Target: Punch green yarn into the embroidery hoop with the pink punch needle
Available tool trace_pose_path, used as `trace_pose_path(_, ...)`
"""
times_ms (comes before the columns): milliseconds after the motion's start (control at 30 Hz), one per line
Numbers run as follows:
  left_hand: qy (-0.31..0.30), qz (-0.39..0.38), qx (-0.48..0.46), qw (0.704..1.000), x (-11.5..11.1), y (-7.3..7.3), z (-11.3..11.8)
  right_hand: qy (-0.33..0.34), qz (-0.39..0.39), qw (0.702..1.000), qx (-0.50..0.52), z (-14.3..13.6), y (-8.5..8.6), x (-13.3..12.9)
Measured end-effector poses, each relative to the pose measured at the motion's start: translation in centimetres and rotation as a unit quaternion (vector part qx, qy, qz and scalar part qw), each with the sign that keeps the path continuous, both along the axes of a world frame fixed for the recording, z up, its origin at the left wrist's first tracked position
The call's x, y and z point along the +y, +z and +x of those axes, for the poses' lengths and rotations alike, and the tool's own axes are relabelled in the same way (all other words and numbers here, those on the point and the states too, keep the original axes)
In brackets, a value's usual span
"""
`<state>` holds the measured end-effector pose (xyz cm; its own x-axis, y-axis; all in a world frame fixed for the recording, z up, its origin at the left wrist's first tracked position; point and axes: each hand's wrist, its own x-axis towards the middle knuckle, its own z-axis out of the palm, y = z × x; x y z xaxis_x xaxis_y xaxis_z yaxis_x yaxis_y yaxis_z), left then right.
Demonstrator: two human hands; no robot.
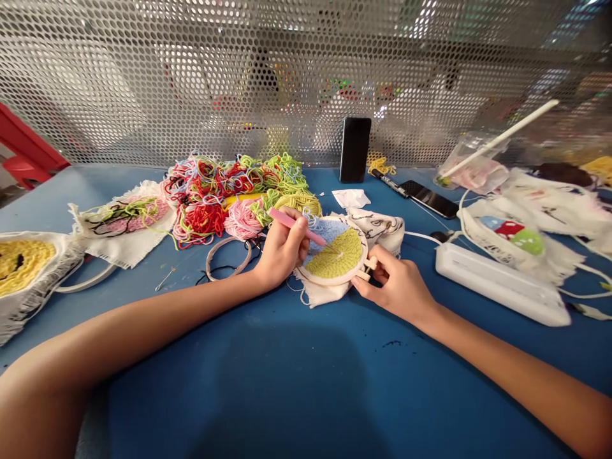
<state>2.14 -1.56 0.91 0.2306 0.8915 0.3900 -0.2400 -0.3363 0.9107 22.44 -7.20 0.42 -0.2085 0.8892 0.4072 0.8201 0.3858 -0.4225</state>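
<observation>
My left hand [282,247] is closed around a pink punch needle [296,224], its tip down on the stitched cloth. That cloth is stretched in a round embroidery hoop [321,280], with yellow-green loops [340,255] over much of it and light blue loops [329,229] at the upper left. At the hoop's right edge, by its wooden screw clamp [368,268], my right hand [396,284] pinches the rim. Loose white fabric [327,294] hangs out below the hoop, and a patterned bunch of cloth [382,228] lies behind it.
Tangled yarn [205,185] is heaped behind my left hand, near an unused hoop [228,258]. A phone [355,150] stands against the perforated metal panel [143,83]; another phone [430,199] lies flat. To the right are a white power strip [502,284] and a stitched piece [511,233].
</observation>
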Motion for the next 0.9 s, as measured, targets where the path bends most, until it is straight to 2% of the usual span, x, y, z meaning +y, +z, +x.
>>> trace_pose_path(300,-0.004,-0.007,-0.008,1.000,-0.02,0.11,0.06,-0.013,0.002,1.000,-0.006,-0.24,0.02,0.00)
trace_pose_path(633,-0.026,0.035,0.030,0.999,-0.11,-0.44,-0.06,0.005,0.006,1.000,-0.006,-0.09,0.00,0.07)
trace_pose_path(700,-0.024,0.075,0.058,0.995,-0.27,-0.48,-0.20,0.006,0.006,1.000,-0.002,-0.07,-0.03,0.07)
trace_pose_path(767,-0.015,0.150,0.115,0.982,-0.42,-0.39,-0.36,0.008,0.007,1.000,0.000,-0.10,-0.07,0.00)
trace_pose_path(900,-0.058,0.305,0.230,0.922,-0.48,0.07,-0.44,0.028,0.025,0.999,0.006,-0.37,-0.18,-0.33)
